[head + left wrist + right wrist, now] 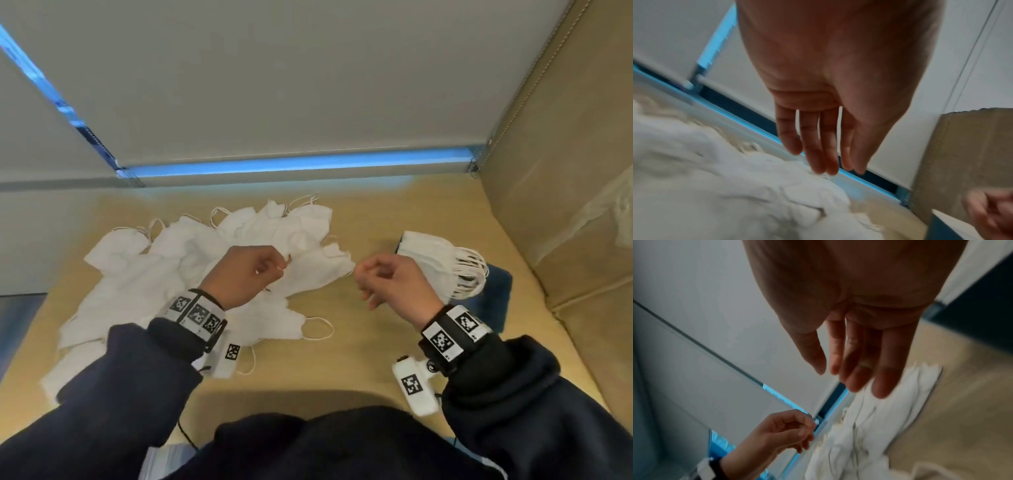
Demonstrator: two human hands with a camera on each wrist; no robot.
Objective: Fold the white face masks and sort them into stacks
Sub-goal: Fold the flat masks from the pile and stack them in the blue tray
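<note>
Both wrist views are blurred, the loose heap of white fabric face masks (191, 274) is seen sprawled across the tan counter (342, 359) with the folded stack (442, 263) fanned rightward, while left hand (246, 274) and right hand (394, 284) are held loosely curled, nothing gripped.

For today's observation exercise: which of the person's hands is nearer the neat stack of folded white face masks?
Right. The right hand hovers just beside the neat stack of folded white face masks; the left hand is farther, over the loose pile of unfolded white masks.
</note>
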